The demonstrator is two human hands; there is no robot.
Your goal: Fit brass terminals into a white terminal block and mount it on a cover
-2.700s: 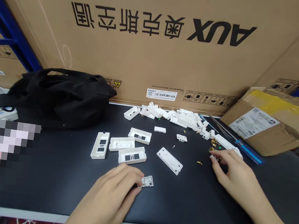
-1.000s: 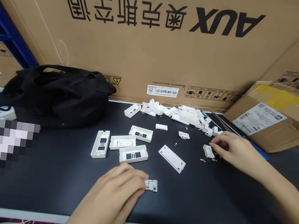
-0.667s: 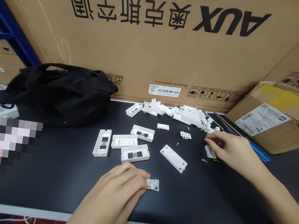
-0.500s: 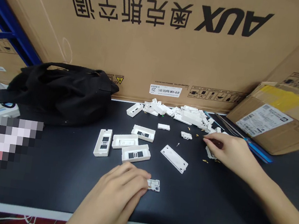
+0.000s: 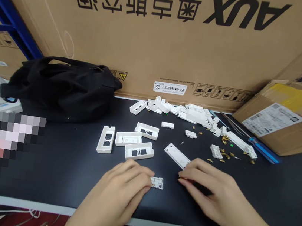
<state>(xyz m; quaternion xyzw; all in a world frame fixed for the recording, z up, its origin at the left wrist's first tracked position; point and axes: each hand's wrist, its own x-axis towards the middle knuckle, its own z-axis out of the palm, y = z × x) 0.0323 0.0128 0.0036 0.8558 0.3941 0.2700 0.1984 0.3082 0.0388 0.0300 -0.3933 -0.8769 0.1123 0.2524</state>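
On the near bench [image 5: 55, 174], the left hand [image 5: 125, 184] grips a white plastic housing [image 5: 158, 183]. Beside it, the right hand [image 5: 213, 189] pinches what looks like a brass piece [image 5: 179, 176]. Assembly seems underway, calling for precise alignment.

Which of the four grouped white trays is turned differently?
The leftmost tray: its long side runs front to back, while the other three lie crosswise.

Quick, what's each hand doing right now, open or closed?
Left hand: closed, holding a small white part.
Right hand: closed in a pinch by the white plate; anything held is too small to identify.
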